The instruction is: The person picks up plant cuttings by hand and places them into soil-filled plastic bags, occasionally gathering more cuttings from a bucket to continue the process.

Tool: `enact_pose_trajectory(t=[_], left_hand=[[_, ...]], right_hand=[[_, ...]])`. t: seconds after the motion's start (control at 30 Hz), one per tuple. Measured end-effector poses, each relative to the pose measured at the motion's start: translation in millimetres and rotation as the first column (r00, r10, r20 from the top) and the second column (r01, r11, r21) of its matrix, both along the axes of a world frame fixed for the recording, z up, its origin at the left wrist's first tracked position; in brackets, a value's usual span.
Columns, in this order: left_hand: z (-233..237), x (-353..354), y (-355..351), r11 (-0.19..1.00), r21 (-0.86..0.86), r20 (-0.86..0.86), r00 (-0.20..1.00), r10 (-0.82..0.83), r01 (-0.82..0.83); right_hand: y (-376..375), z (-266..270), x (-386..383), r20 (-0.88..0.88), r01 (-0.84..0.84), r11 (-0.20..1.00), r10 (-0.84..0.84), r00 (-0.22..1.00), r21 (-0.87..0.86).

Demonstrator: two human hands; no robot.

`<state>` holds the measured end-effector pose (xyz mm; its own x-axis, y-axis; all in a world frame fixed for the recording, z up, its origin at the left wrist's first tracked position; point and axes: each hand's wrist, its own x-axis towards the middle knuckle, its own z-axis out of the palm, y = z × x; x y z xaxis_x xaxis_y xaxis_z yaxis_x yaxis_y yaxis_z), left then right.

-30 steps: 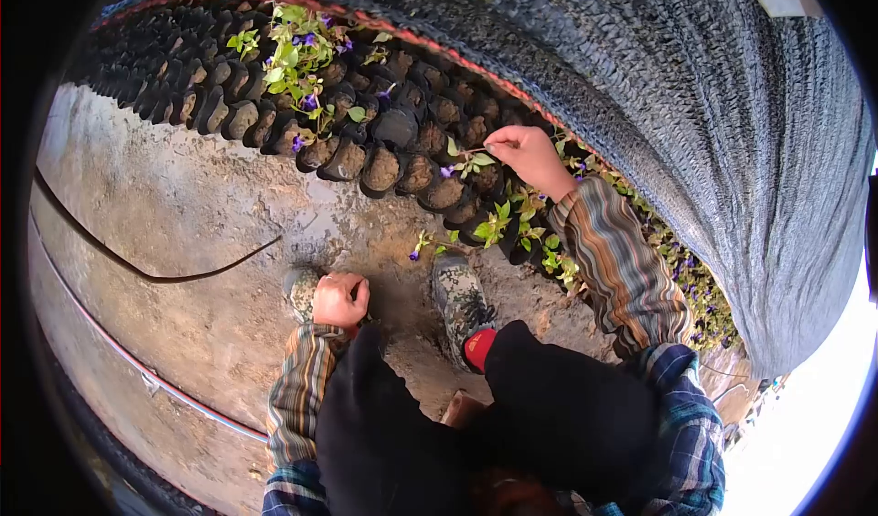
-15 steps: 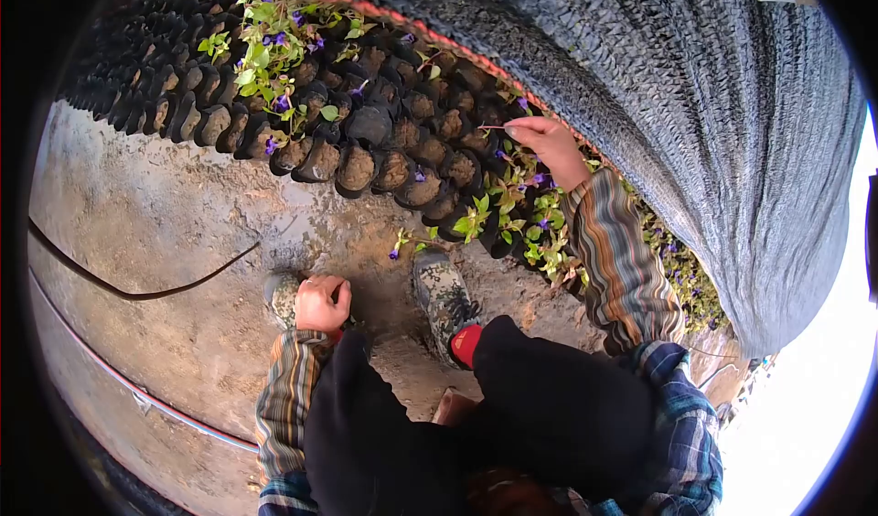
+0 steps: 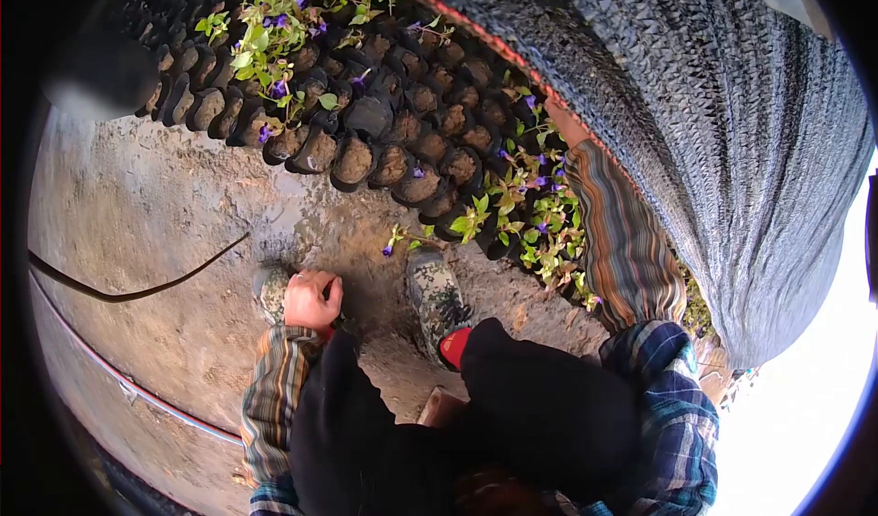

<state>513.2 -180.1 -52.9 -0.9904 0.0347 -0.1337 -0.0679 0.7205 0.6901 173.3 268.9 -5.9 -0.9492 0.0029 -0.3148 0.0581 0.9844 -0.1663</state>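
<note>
I crouch in front of rows of small black nursery bags (image 3: 393, 164) filled with soil. My left hand (image 3: 311, 298) is a closed fist resting by my left shoe (image 3: 271, 287). My right arm in a striped sleeve (image 3: 613, 232) reaches over the planted bags. My right hand (image 3: 560, 123) goes under the edge of the black shade net (image 3: 695, 104), so only its wrist end shows and the fingers are hidden. Green seedlings with purple flowers (image 3: 530, 196) stand in the bags beside that arm. A loose flowering cutting (image 3: 402, 239) lies on the ground near my right shoe (image 3: 437, 292).
More flowering seedlings (image 3: 274, 22) grow in bags at the top left. A dark hose (image 3: 137, 290) curves across the bare damp ground, and a thin line (image 3: 137, 390) runs along the lower left. The shade net covers the whole right side.
My right hand moved up and to the right, from above the seedling bags to under the net's edge, taking a thin stem with it. The left fist stayed by the shoe.
</note>
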Motion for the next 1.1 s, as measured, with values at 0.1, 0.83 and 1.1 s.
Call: enact_pose_trajectory(t=[0.1, 0.83, 1.1], left_hand=[[-1.4, -0.1, 0.0, 1.000, -0.002, -0.025, 1.000, -0.004, 0.004], [-7.3, 1.7, -2.4, 1.000, 0.016, -0.047, 0.999, -0.004, 0.004], [-4.5, 0.6, -2.7, 1.000, 0.015, -0.029, 1.000, -0.005, 0.006]], right_hand=[[1.6, -15.4, -14.2, 0.119, 0.073, 0.996, -0.068, 0.991, -0.043], [-21.2, -17.3, -2.6, -0.184, -0.234, 0.870, 0.340, 0.922, 0.434], [-46.4, -15.2, -6.8, -0.029, -0.169, 0.866, 0.206, 0.978, 0.471]])
